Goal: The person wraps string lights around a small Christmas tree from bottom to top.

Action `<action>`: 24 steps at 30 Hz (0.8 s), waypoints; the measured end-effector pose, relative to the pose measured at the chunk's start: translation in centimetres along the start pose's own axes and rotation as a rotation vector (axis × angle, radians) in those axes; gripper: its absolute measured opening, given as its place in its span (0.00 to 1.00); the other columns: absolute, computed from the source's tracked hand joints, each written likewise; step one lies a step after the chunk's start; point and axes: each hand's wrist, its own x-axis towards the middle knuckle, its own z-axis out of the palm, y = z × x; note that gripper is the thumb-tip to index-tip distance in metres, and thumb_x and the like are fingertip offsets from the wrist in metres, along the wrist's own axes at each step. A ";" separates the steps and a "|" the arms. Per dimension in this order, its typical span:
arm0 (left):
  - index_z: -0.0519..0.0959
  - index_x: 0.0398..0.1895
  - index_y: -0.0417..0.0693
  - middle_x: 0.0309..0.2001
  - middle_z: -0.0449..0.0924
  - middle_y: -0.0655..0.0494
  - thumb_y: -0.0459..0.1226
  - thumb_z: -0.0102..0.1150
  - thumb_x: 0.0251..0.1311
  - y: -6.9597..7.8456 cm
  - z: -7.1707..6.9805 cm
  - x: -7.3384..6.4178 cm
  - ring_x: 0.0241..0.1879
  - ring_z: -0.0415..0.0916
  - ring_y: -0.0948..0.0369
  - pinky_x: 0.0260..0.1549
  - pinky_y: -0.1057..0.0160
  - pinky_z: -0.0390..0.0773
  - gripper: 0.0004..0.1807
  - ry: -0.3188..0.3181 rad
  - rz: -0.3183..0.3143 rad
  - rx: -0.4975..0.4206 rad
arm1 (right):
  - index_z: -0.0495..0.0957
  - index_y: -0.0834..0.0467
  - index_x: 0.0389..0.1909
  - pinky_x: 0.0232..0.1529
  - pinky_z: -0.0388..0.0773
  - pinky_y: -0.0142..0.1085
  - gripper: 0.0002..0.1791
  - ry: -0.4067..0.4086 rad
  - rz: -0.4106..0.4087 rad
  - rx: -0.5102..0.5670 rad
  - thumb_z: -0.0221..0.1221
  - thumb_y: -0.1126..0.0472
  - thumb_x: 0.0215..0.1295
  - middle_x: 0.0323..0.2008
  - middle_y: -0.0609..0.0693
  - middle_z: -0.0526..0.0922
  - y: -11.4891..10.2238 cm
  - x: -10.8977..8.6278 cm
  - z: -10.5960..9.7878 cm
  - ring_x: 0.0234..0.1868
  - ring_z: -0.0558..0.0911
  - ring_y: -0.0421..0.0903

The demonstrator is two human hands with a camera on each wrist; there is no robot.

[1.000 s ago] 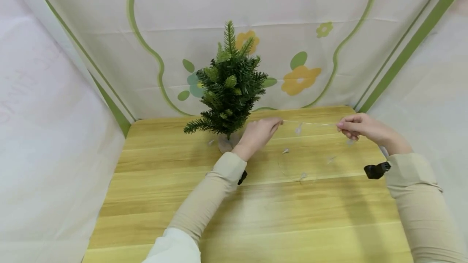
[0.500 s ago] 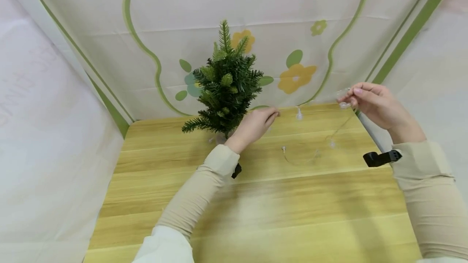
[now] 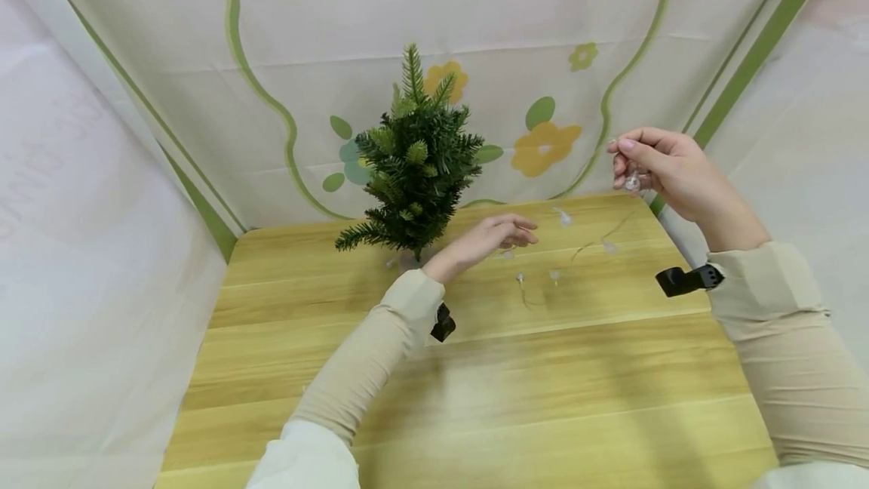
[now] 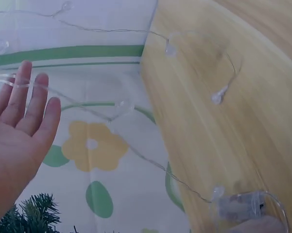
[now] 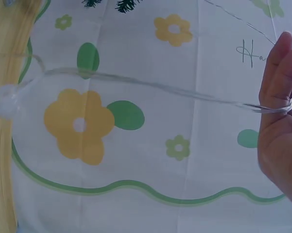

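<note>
Pinching string lights (image 3: 632, 182) near the surface's (image 3: 489, 413) far right corner, the right hand (image 3: 672, 172) should pull gently; the left hand (image 3: 485, 241), loosely spread, could guide slack.

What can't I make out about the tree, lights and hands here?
Right hand, right wrist view: partly cut off by the right edge.
Artificial pine tree, left wrist view: mostly cut off by bottom edge.
Tree base, head view: partly hidden by the left sleeve.
Battery box, left wrist view: contents blurred inside clear casing.
String lights, head view: too thin to trace fully.
</note>
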 end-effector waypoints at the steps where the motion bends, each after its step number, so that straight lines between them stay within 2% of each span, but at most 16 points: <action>1: 0.64 0.68 0.43 0.63 0.73 0.44 0.41 0.26 0.76 0.1 0.0 0.1 0.65 0.69 0.51 0.68 0.59 0.66 0.25 -0.022 0.000 -0.048 | 0.80 0.61 0.40 0.20 0.76 0.28 0.11 0.000 0.004 0.002 0.48 0.66 0.72 0.28 0.47 0.82 0.0 0.0 0.0 0.27 0.84 0.39; 4: 0.60 0.71 0.43 0.67 0.68 0.42 0.43 0.19 0.75 0.7 0.1 0.2 0.67 0.65 0.49 0.71 0.58 0.61 0.28 -0.060 0.031 -0.141 | 0.80 0.60 0.40 0.20 0.76 0.28 0.11 -0.005 0.021 0.004 0.48 0.65 0.72 0.27 0.47 0.83 -0.2 0.1 0.0 0.27 0.84 0.39; 6: 0.58 0.72 0.44 0.67 0.67 0.42 0.43 0.17 0.74 1.3 0.1 0.3 0.67 0.65 0.50 0.72 0.58 0.60 0.29 -0.058 0.045 -0.184 | 0.80 0.60 0.40 0.21 0.76 0.28 0.11 -0.011 0.034 -0.002 0.48 0.65 0.73 0.28 0.47 0.83 -0.2 0.2 -0.1 0.27 0.84 0.39; 9: 0.57 0.72 0.48 0.62 0.71 0.42 0.45 0.19 0.75 2.6 0.0 0.2 0.61 0.71 0.51 0.67 0.57 0.66 0.28 -0.027 0.035 -0.196 | 0.80 0.59 0.41 0.21 0.76 0.28 0.12 -0.038 0.048 -0.017 0.47 0.64 0.73 0.28 0.46 0.83 -0.4 0.4 -0.1 0.28 0.84 0.39; 12: 0.58 0.72 0.55 0.53 0.72 0.50 0.49 0.25 0.76 4.1 -0.1 0.2 0.47 0.74 0.57 0.57 0.60 0.75 0.26 -0.001 0.026 -0.127 | 0.80 0.59 0.41 0.21 0.76 0.28 0.12 -0.068 0.050 -0.026 0.46 0.65 0.73 0.29 0.46 0.83 -0.5 0.5 -0.2 0.29 0.84 0.39; 14: 0.61 0.71 0.57 0.48 0.70 0.56 0.50 0.30 0.76 5.0 -0.4 0.1 0.36 0.69 0.61 0.49 0.64 0.77 0.25 0.012 0.041 -0.065 | 0.80 0.60 0.42 0.21 0.77 0.29 0.13 -0.085 0.051 -0.019 0.45 0.65 0.74 0.30 0.46 0.83 -0.6 0.5 -0.3 0.30 0.84 0.39; 18: 0.71 0.63 0.49 0.38 0.71 0.59 0.46 0.39 0.74 6.2 -1.0 -0.3 0.27 0.61 0.61 0.36 0.70 0.72 0.21 0.071 0.110 0.017 | 0.80 0.62 0.41 0.24 0.78 0.29 0.16 -0.121 0.055 0.059 0.42 0.67 0.75 0.32 0.48 0.84 -0.7 0.5 -0.9 0.31 0.84 0.41; 21: 0.76 0.56 0.46 0.36 0.71 0.58 0.45 0.41 0.74 6.8 -1.6 -0.8 0.32 0.66 0.62 0.37 0.69 0.72 0.19 0.127 0.137 0.031 | 0.80 0.63 0.39 0.25 0.79 0.28 0.19 -0.183 0.076 0.121 0.38 0.69 0.76 0.32 0.49 0.84 -0.7 0.3 -1.6 0.31 0.84 0.41; 24: 0.78 0.53 0.49 0.46 0.76 0.58 0.46 0.43 0.73 7.3 -2.0 -1.3 0.47 0.73 0.63 0.50 0.65 0.75 0.18 0.153 0.146 0.046 | 0.80 0.62 0.38 0.26 0.79 0.26 0.23 -0.252 0.102 0.128 0.33 0.70 0.76 0.31 0.48 0.84 -0.4 -0.1 -2.4 0.31 0.84 0.39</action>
